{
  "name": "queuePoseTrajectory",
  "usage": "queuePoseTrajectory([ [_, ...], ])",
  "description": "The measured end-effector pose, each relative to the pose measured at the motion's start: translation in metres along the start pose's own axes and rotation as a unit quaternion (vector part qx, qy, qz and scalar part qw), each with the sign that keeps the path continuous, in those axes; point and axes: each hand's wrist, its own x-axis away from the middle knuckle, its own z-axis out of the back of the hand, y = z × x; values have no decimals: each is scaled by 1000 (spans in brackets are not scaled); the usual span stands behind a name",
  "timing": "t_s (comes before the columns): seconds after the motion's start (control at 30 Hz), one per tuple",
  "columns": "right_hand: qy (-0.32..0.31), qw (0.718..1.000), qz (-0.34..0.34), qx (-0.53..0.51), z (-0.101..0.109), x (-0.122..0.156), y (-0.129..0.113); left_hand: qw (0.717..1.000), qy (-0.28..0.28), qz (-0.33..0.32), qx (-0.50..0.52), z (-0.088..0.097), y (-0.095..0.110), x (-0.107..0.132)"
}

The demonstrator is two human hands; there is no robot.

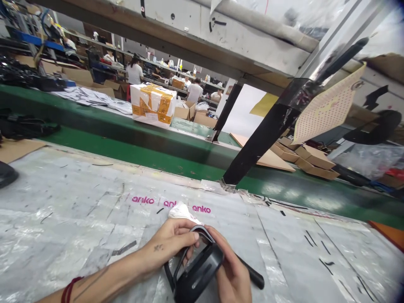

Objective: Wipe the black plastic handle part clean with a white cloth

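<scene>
Both my hands hold one black plastic part point(197, 269) with a thin looped frame and a thick curved bar, low over the plastic-covered table point(78, 210). My left hand point(172, 244) pinches the top of the loop, fingers closed, with a white crumpled cloth or paper point(183, 211) just beyond its knuckles. My right hand point(232, 275) wraps the part's right side from below. A black rod point(254, 275) sticks out to the right from under my right hand.
Pink "anko" labels point(143, 200) lie under the table film. A green conveyor point(151, 158) runs behind the table. On it stand a taped white parcel point(153, 105) and flat cardboard boxes point(303, 158). A black slanted post point(261, 136) rises mid-table. Other people work far back.
</scene>
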Motion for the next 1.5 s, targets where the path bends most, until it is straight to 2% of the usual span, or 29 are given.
queuePoseTrajectory([
  [0.17, -42, 999, 26, 3, -12, 0, -1, 997, -39, 43, 42, 0, 1, 6],
  [0.37, -48, 998, -35, -18, -21, 3, -3, 993, -56, 92, 47, 9, 4, 2],
  [0.5, -58, 998, -10, -28, -25, 3, -7, 985, -103, 127, 53, 8, 4, 3],
  [0.57, -91, 994, -10, -65, -22, -2, -10, 984, -94, 130, 74, 6, 3, 4],
  [0.67, -123, 979, -44, -156, -13, -9, -10, 984, -20, 129, 118, 3, 3, 3],
  [0.73, -90, 975, -61, -195, -8, -12, -7, 981, 14, 138, 136, 2, 5, 2],
  [0.8, -29, 981, -75, -177, -6, -12, -4, 978, 30, 144, 145, 2, 6, 1],
  [0.9, 41, 990, -87, -101, -10, -11, -2, 978, 26, 151, 142, 2, 8, 0],
  [0.97, 64, 991, -88, -79, -14, -9, -1, 977, 16, 162, 139, 3, 7, -1],
  [1.1, 89, 987, -101, -91, -18, -5, 1, 970, 5, 194, 144, 5, 6, -2],
  [1.2, 42, 983, -108, -140, -15, -5, 2, 969, -3, 197, 147, 5, 8, 0],
  [1.27, -3, 984, -92, -154, -13, -5, 0, 974, -9, 174, 143, 3, 10, 2],
  [1.33, -18, 986, -61, -151, -12, -5, -3, 981, 3, 139, 137, 1, 11, 5],
  [1.4, 13, 992, -32, -120, -14, -5, -5, 986, 13, 116, 123, -1, 12, 6],
  [1.5, 109, 994, 1, -11, -17, -7, -6, 992, -13, 103, 76, 0, 10, 6],
])
